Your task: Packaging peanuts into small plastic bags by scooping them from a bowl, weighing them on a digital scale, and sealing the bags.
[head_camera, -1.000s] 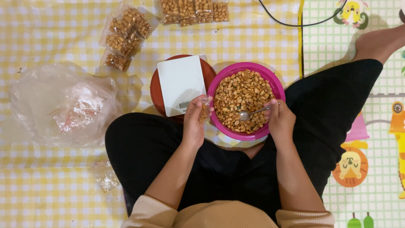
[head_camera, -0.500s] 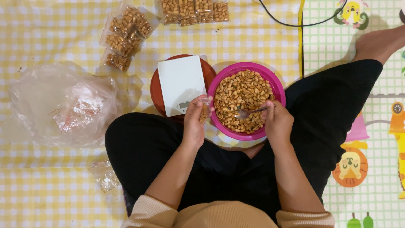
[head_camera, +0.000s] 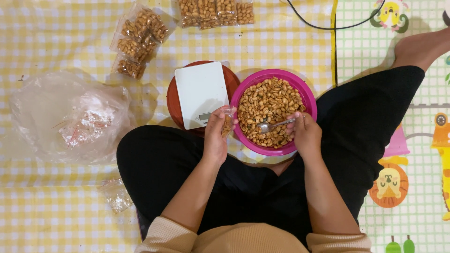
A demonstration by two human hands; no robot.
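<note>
Hands work over a seated person's lap, seen from above; the left hand [head_camera: 216, 136] is closed around a small clear pouch [head_camera: 227, 122] partly filled with peanuts, held upright just beside the bowl's left rim; the right hand [head_camera: 306, 134] is closed on the handle of a metal spoon [head_camera: 273, 124], whose bowl lies on the peanuts. Going left to right: a large crumpled clear bag [head_camera: 70, 115] lies on the yellow checked cloth [head_camera: 56, 211], well apart from the hands; a small empty pouch [head_camera: 116, 195] lies near the left knee; filled peanut packs [head_camera: 138, 40] sit at the upper left, and more packs [head_camera: 215, 11] lie along the top edge; a white scale [head_camera: 200, 93] rests on a red plate [head_camera: 173, 104], touching the pink bowl [head_camera: 307, 93]; the bowl, full of peanuts [head_camera: 269, 100], sits between the crossed legs in black trousers; a black cable [head_camera: 323, 24] runs across the top; a play mat [head_camera: 412, 154] with cartoon animals lies at the right.
</note>
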